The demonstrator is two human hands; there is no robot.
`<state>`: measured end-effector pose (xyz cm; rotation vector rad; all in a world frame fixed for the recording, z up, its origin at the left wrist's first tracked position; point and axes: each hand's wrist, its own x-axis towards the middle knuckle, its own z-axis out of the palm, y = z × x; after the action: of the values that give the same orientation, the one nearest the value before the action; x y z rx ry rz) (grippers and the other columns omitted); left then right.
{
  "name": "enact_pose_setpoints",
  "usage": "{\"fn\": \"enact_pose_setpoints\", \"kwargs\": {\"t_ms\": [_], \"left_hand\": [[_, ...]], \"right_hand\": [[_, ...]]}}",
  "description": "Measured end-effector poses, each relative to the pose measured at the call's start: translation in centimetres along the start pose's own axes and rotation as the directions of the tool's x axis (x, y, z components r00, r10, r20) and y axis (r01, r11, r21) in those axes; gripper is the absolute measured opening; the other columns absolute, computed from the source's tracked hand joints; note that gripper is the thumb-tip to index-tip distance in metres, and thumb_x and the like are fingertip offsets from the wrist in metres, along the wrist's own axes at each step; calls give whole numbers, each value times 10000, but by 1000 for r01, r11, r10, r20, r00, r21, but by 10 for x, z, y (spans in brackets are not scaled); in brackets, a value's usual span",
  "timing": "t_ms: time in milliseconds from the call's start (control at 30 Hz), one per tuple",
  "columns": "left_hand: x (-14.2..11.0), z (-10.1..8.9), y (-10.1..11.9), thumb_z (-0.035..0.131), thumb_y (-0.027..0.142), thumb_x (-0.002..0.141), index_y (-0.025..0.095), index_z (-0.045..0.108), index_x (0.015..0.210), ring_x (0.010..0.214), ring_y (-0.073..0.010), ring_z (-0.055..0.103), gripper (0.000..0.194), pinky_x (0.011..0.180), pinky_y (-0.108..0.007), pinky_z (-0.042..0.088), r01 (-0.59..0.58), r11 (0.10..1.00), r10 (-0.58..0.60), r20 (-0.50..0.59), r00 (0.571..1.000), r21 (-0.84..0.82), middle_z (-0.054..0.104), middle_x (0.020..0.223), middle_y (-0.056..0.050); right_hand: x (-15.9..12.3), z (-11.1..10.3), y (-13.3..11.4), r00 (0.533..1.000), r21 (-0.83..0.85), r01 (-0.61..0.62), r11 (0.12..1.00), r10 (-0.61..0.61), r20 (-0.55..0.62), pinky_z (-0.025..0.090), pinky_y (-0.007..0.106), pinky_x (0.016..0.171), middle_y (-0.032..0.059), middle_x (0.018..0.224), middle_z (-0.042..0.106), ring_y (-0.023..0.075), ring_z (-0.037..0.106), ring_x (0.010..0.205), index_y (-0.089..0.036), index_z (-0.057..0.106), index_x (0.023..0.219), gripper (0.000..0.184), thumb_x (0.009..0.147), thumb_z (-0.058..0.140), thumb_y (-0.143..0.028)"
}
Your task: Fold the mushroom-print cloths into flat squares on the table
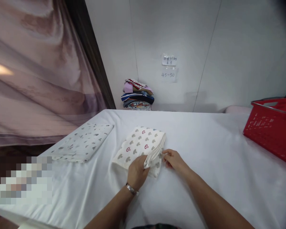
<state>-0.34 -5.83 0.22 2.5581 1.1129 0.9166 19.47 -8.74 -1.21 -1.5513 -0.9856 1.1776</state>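
A white cloth (136, 142) printed with grey and red mushroom-like shapes lies partly folded in layers in the middle of the table. My left hand (137, 173) is closed on the near end of its stacked folds, with the thumb on top and the other fingers hidden beneath. A metal bracelet circles that wrist. At the cloth's right edge is my right hand (174, 160), its fingers curled and pinching the edge of the lower layer. The cloth's near corner rests on the tablecloth between the two hands.
A second folded white cloth (82, 143) with small dark prints lies at the left of the white-covered table (200, 140). On the right stands a red plastic basket (271, 127). Behind the table a pile of folded fabrics (137, 95) rests against the wall. Pink curtains (38, 70) hang at left.
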Motion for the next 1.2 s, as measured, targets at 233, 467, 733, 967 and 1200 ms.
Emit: {"fn": "enact_pose_setpoints", "kwargs": {"t_ms": [233, 467, 733, 967, 1200], "left_hand": [[2, -1, -2, 499, 107, 705, 230, 574, 915, 863, -194, 579, 254, 736, -311, 471, -53, 997, 52, 22, 998, 53, 636, 918, -20], [-5, 6, -8, 487, 82, 675, 211, 559, 1017, 916, -199, 568, 372, 791, -327, 464, -121, 987, 123, -12, 992, 107, 632, 982, -39], [-3, 6, -4, 478, 74, 682, 220, 544, 1084, 1030, -219, 500, 434, 895, -375, 399, -169, 983, 166, 42, 985, 75, 595, 1052, -53], [-1, 12, -1, 479, 7, 622, 223, 539, 1083, 1002, -215, 479, 512, 856, -382, 387, -107, 990, 91, 168, 982, 90, 581, 1064, -30], [-1, 10, 2, 496, 18, 609, 222, 543, 1076, 1004, -214, 474, 511, 885, -382, 370, -101, 993, 90, 174, 981, 53, 576, 1063, -29]], "right_hand": [[41, -33, -29, 984, 51, -42, 998, 51, -173, 414, 178, 447, 43, 852, 617, 96, 581, 605, -179, 559, 815, 146, 719, 548, -288], [104, -33, -42, 963, -77, -120, 990, 97, -252, 368, 199, 436, 63, 713, 621, 123, 546, 571, -149, 578, 689, 269, 654, 644, -407], [148, -24, -65, 988, -174, 33, 984, -58, -141, 389, 178, 489, -8, 621, 579, 94, 514, 562, -158, 602, 720, 173, 641, 660, -300], [159, -35, -42, 996, -288, -33, 957, 6, -92, 381, 195, 457, -16, 553, 538, 97, 488, 500, -140, 589, 705, 180, 628, 669, -281], [159, -47, -38, 997, -425, -70, 903, 50, -58, 365, 203, 479, 8, 633, 574, 101, 489, 537, -148, 615, 747, 270, 607, 689, -367]]}}
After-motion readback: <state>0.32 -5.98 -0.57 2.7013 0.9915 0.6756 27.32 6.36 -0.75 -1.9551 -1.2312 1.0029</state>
